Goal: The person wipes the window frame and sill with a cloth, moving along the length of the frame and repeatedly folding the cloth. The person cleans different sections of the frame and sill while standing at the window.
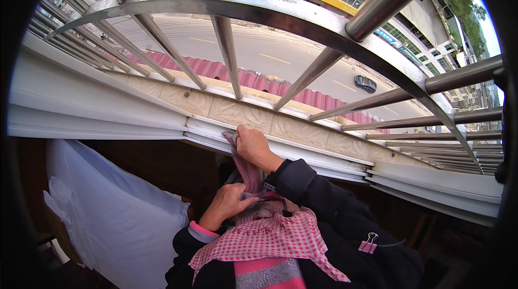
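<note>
A pinkish-grey cloth (251,173) hangs between my two hands in front of an open sliding window. My right hand (254,147) grips its upper end and presses it at the white window track (299,151). Lower down, my left hand (228,203) holds the trailing part of the cloth near my chest. The track's grooves look dirty toward the right end. Beneath the hands lies a pink-and-white checked apron (263,236) that I wear. The fingertips of my right hand are partly hidden by the cloth.
Stainless steel security bars (226,54) enclose the window outside, above a tiled ledge (243,115). White sash frames (97,111) flank the track. A white cover (117,208) drapes over something at lower left. A road with a dark car (365,84) lies far below.
</note>
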### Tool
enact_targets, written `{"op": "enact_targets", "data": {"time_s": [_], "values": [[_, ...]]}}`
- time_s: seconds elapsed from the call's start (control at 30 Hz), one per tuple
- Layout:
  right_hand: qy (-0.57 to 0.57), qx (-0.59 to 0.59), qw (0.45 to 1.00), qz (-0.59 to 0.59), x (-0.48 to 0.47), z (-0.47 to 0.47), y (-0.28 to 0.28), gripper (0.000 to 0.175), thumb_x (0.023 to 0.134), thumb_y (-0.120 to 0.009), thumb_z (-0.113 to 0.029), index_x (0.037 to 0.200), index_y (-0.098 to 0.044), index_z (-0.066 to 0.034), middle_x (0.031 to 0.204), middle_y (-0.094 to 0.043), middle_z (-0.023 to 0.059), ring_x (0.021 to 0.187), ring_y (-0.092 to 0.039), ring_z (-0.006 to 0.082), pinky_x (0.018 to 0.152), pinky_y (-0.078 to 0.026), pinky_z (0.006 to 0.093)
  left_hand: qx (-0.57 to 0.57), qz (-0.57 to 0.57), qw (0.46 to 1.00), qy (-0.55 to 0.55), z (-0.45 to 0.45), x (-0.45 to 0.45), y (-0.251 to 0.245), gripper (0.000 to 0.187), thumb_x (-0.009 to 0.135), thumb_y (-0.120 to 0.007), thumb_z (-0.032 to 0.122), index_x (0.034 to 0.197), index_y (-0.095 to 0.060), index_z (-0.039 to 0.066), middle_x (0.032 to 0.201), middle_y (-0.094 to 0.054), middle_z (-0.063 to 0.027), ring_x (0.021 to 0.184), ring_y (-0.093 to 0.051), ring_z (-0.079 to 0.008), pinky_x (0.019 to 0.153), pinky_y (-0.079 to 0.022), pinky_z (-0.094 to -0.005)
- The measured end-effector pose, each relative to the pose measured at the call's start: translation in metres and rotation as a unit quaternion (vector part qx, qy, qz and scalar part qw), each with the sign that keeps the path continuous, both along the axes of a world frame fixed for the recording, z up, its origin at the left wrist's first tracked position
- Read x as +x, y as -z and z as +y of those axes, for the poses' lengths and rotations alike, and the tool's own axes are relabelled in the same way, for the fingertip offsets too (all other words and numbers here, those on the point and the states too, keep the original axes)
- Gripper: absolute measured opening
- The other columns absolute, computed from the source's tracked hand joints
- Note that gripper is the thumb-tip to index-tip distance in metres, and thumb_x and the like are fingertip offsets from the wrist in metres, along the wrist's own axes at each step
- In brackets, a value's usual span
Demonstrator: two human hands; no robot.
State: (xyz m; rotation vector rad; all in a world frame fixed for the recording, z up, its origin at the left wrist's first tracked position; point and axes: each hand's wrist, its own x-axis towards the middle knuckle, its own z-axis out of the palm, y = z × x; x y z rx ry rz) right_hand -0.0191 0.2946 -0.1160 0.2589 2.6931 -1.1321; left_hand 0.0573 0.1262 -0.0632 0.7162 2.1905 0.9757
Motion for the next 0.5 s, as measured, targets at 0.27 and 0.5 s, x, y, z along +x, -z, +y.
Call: {"op": "enact_targets", "data": {"time_s": [0.27, 0.5], "values": [[-0.021, 0.025, 0.994, -0.109, 0.079, 0.142, 0.002, 0.02, 0.082, -0.058, -0.016, 0.093, -0.068, -0.003, 0.087, -0.069, 0.0236, 0.085, -0.066, 0.0422, 0.077, -0.052, 0.0481, -0.014, -0.006, 0.994, 0.11, 0.014, 0.001, 0.004, 0.04, 0.081, -0.075, 0.038, 0.085, -0.061, 0.0, 0.085, -0.065, -0.0191, 0.083, -0.064, -0.0401, 0.071, -0.05, -0.0481], [0.062, 0.104, 0.977, -0.175, 0.17, 0.238, -0.032, 0.018, 0.082, -0.06, -0.018, 0.092, -0.068, -0.0043, 0.087, -0.068, 0.0229, 0.086, -0.066, 0.0413, 0.077, -0.053, 0.0471, 0.017, 0.01, 0.99, 0.141, 0.051, -0.001, 0.002, 0.036, 0.083, -0.072, 0.036, 0.091, -0.062, 0.002, 0.09, -0.066, -0.0185, 0.087, -0.064, -0.0406, 0.073, -0.05, -0.049]]}}
